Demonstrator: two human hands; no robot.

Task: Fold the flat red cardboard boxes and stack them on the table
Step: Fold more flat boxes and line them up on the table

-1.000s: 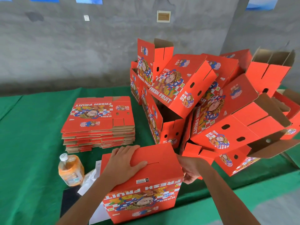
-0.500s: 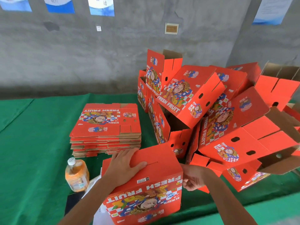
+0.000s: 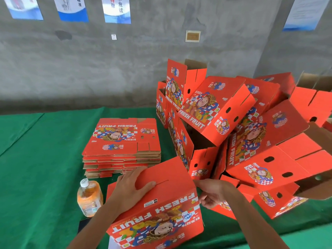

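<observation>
A bottle [image 3: 89,197] of orange drink stands upright at the near left of the green table [image 3: 36,168]. Behind it sits a stack [image 3: 122,150] of flat boxes, print side up, long axis running left-right. The folded box [image 3: 158,203] lies near centre, tilted, its "FRESH FRUIT" side facing the camera upside down. The left hand [image 3: 132,187] presses flat on its top panel, fingers straight. The right hand [image 3: 213,193], fingers curled, pinches the box's right edge. To the right, a jumbled pile [image 3: 242,132] of folded boxes leans every way, some showing open brown insides.
</observation>
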